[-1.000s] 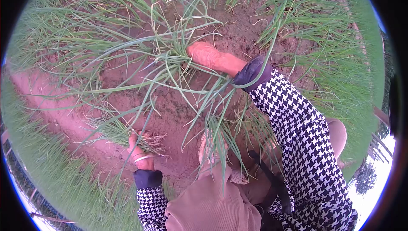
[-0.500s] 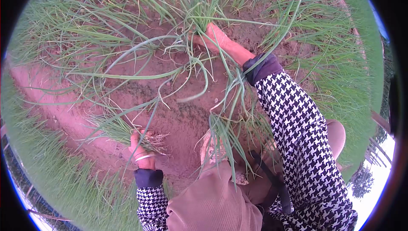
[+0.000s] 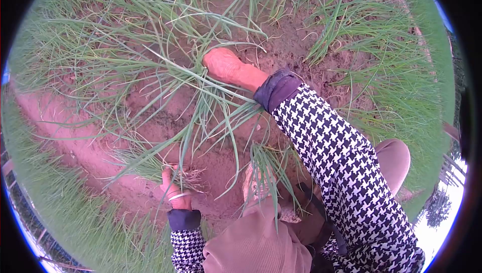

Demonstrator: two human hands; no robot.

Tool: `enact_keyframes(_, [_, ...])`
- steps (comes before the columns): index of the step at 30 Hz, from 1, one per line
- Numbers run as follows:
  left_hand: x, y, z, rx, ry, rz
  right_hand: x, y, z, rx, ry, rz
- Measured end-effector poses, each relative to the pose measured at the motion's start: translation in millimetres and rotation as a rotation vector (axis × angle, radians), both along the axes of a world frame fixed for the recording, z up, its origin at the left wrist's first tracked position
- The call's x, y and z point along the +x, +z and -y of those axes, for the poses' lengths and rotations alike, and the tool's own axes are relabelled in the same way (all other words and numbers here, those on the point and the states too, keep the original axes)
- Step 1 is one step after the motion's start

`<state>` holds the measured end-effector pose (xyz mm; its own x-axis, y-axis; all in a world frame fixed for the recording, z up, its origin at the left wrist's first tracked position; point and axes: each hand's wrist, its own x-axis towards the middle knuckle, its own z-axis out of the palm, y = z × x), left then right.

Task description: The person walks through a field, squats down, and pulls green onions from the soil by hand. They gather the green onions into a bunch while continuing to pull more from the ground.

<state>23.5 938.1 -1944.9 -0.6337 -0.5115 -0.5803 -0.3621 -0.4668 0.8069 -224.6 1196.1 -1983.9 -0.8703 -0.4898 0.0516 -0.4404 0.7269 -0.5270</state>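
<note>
My left hand (image 3: pixel 173 188) is closed round a bunch of green onions (image 3: pixel 143 164), low over the soil. The bunch's pale roots (image 3: pixel 192 178) stick out to the right and its leaves point left. Farther up, my right hand (image 3: pixel 224 65) is a fist with its back to me, its fingertips hidden. From this fist, long green onion leaves (image 3: pixel 205 94) spill down and to the left, some crossing below the wrist. More green onions (image 3: pixel 183 22) grow right beyond the hand.
Brown moist soil (image 3: pixel 165 117) lies between the hands. A low earth ridge (image 3: pixel 55 117) runs along the left, with dense green shoots (image 3: pixel 65 212) beyond it. Loose onion leaves (image 3: pixel 263 165) hang over my foot (image 3: pixel 253 185). My bent knee (image 3: pixel 394 165) is at the right.
My right hand has drawn back toward me and left, turning into a fist, and the long leaves have swung with it. My left hand has shifted slightly down and right, still holding its bunch.
</note>
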Motion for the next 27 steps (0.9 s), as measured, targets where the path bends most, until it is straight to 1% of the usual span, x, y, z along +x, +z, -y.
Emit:
enact_keyframes(3, [0, 0, 0, 0.027, 0.009, 0.007, 8, 3, -7, -0.438, -0.222, 0.127])
enact_keyframes(4, [-2, 2, 0, 0.028, -0.005, 0.019, 8, 7, -9, -0.468, -0.37, 0.173])
enact_keyframes(7, [-7, 7, -1, 0.035, -0.033, 0.045, 18, -2, -22, -0.615, -0.771, 0.195])
enact_keyframes(8, [-6, 3, -2, 0.039, -0.015, 0.029, 15, -3, -27, -0.642, -0.859, 0.224])
enact_keyframes(9, [-6, 1, -4, 0.043, 0.002, 0.013, 10, -6, -32, -0.723, -0.848, 0.186])
enact_keyframes(10, [-6, 1, -7, 0.05, 0.016, 0.013, 8, -9, -36, -0.787, -0.935, 0.257])
enact_keyframes(11, [-8, 5, -12, 0.059, 0.03, 0.014, 7, 0, -37, -0.85, -1.022, 0.331])
enact_keyframes(14, [-5, 3, -26, 0.06, 0.09, -0.006, -4, -4, -31, -0.935, -1.009, 0.247])
enact_keyframes(15, [-5, 0, -30, 0.056, 0.113, -0.017, -8, 0, -32, -0.821, -0.976, 0.213])
enact_keyframes(17, [-1, 2, -25, 0.026, 0.058, -0.015, -1, 7, -33, -0.588, -0.962, 0.19])
enact_keyframes(18, [1, 4, -23, 0.011, 0.03, -0.014, 1, 13, -31, -0.613, -1.044, 0.252])
enact_keyframes(21, [0, 12, -26, 0.038, 0.057, 0.022, -9, 10, -26, -0.547, -1.068, 0.199])
enact_keyframes(22, [0, 8, -24, 0.049, 0.048, -0.015, -14, 8, -27, -0.523, -1.032, 0.134])
enact_keyframes(24, [2, 0, -19, 0.07, 0.028, -0.087, -25, 7, -28, -0.406, -0.93, 0.093])
enact_keyframes(25, [3, -1, -17, 0.05, 0.025, -0.079, -28, 6, -27, -0.348, -0.879, 0.073])
enact_keyframes(27, [3, 1, -18, 0.009, 0.017, -0.063, -26, 4, -33, -0.335, -0.821, 0.008])
